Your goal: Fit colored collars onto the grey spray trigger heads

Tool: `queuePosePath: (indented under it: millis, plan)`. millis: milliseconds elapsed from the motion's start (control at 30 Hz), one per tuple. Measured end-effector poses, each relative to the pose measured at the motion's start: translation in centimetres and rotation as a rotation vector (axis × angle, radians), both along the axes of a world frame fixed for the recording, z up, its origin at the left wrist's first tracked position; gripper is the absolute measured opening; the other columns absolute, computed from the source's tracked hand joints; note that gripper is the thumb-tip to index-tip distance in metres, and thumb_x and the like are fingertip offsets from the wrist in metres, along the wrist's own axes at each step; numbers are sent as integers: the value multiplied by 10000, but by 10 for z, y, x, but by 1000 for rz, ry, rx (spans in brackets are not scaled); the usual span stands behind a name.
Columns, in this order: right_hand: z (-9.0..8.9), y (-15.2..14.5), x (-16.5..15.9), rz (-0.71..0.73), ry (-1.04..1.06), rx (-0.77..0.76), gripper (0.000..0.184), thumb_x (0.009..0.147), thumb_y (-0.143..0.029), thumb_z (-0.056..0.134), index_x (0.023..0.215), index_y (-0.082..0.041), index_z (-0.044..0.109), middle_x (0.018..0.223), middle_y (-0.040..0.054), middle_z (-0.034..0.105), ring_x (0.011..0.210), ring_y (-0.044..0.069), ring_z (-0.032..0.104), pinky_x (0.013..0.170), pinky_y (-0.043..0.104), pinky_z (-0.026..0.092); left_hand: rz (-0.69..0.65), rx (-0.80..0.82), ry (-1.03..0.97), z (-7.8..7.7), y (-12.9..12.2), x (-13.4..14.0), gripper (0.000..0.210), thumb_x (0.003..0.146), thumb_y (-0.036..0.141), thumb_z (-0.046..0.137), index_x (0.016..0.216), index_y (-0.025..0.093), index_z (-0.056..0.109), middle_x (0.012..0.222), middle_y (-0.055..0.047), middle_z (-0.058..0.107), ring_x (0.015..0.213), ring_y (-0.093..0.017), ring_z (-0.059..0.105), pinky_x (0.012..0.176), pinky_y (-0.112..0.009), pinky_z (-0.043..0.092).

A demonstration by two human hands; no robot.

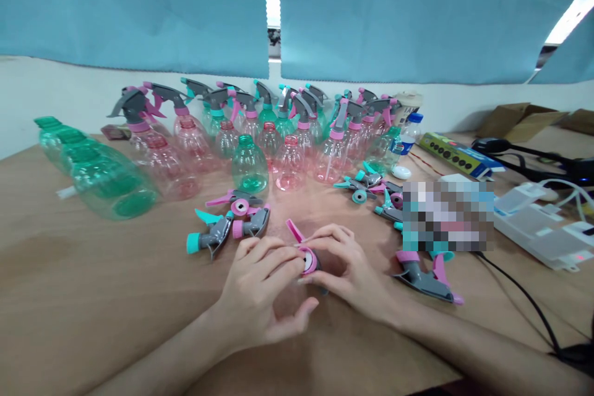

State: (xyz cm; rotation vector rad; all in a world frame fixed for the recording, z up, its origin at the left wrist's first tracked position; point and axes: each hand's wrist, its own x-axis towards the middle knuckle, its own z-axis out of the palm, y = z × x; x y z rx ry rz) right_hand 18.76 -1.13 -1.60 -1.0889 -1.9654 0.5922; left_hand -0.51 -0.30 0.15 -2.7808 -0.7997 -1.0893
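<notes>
A pink-and-grey trigger spray head (pixel 309 262) is between my two hands above the table, its pink collar and white inner disc facing me. My right hand (pixel 351 267) grips it from the right, fingers above and thumb below. My left hand (pixel 264 288) has its fingers curled over the collar's left side, fingertips at the opening, while the thumb stands apart below. The pink trigger sticks up between the hands; most of the grey body is hidden. Just left lie loose spray heads, one with a teal collar (pixel 211 236) and one with a pink collar (pixel 253 223).
Behind stand uncapped bottles, green (pixel 250 167) and pink (pixel 291 167), with several sprayer-topped bottles (pixel 330 158) among them. Green bottles (pixel 111 182) crowd the left. More spray heads (pixel 427 278) lie right, near a clear plastic tray (pixel 542 223), a black cable (pixel 524 294) and a blurred patch.
</notes>
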Motion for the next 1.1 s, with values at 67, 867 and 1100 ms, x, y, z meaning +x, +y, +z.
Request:
queuePosePath:
  millis: [67,867,1100]
  plan:
    - [1,-1,0,10,-13,8,293,761,-261,725,1040,-271,633,1025,30,604,1029,225,547,931,425,352,-18,-28,-1,-1,-2,2,251,721,315,611,951,219,585,931,-53,683,838,-231,589,752,-365,348]
    - [1,0,4,17,6,70,209,781,-267,707,982,-247,655,963,22,597,948,200,550,871,386,354,8,-338,-164,-4,0,2,206,806,249,557,1009,224,579,1102,-79,453,1040,-246,460,861,-399,419]
    - [0,2,5,31,-19,77,221,777,-254,716,987,-230,653,944,15,579,927,186,544,886,385,324,-98,-544,-157,0,-1,1,144,857,208,502,976,227,582,1120,-59,427,1111,-217,426,940,-368,414]
